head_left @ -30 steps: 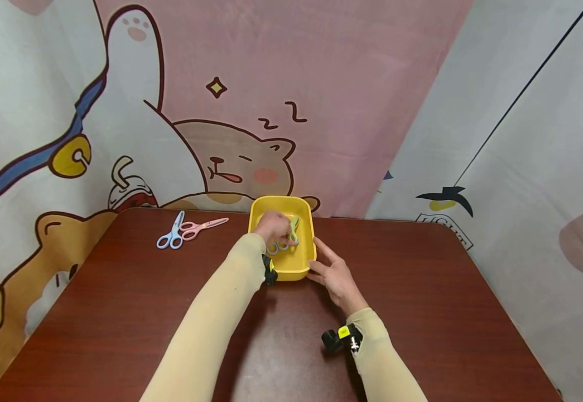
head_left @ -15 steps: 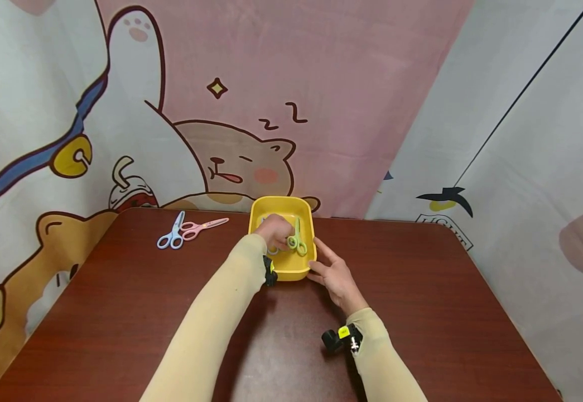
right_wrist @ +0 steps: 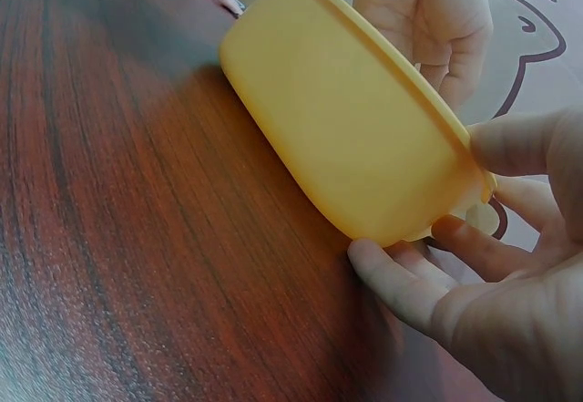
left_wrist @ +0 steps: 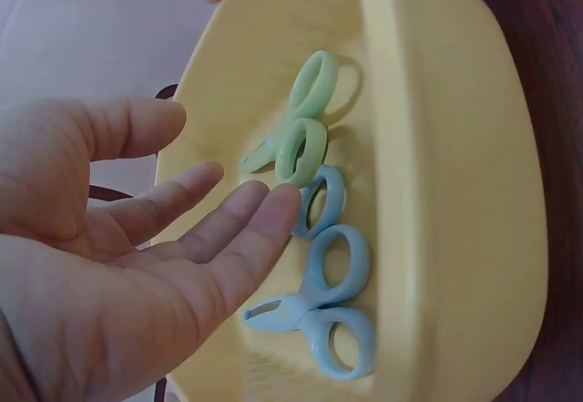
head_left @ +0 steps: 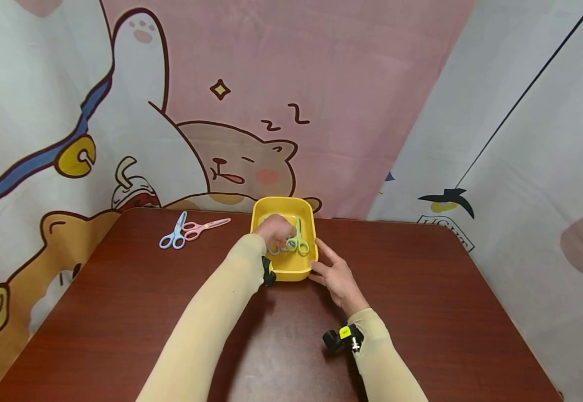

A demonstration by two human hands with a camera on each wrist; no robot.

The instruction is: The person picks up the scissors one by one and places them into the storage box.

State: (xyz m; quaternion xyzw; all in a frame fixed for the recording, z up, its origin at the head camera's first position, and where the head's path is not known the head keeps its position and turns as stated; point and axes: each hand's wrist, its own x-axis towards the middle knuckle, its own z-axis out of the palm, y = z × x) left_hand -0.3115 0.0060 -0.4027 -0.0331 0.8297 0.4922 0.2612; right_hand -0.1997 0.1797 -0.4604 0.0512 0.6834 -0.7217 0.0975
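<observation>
A yellow plastic box [head_left: 291,272] stands on the table. Inside lie green scissors [left_wrist: 302,151] and light blue scissors [left_wrist: 337,265]; another blue handle loop [left_wrist: 321,203] shows beside the green pair. My left hand [head_left: 275,229] reaches into the box. In the left wrist view, its thumb stands apart from the extended fingers, with fingertips close to that blue loop; contact is unclear. My right hand [head_left: 338,277] rests against the box's right side, one digit at the rim and others low on the outer wall, fingers fairly straight.
Left of the box, blue scissors [head_left: 174,233] and pink scissors [head_left: 203,227] lie touching or overlapping on the brown table [head_left: 291,346]. A printed cartoon curtain [head_left: 361,95] hangs right behind the table's far edge.
The left hand has let go of the green scissors, which now lie farther right and flatter in the box. A blue loop has come into sight beside them. The right hand stays put.
</observation>
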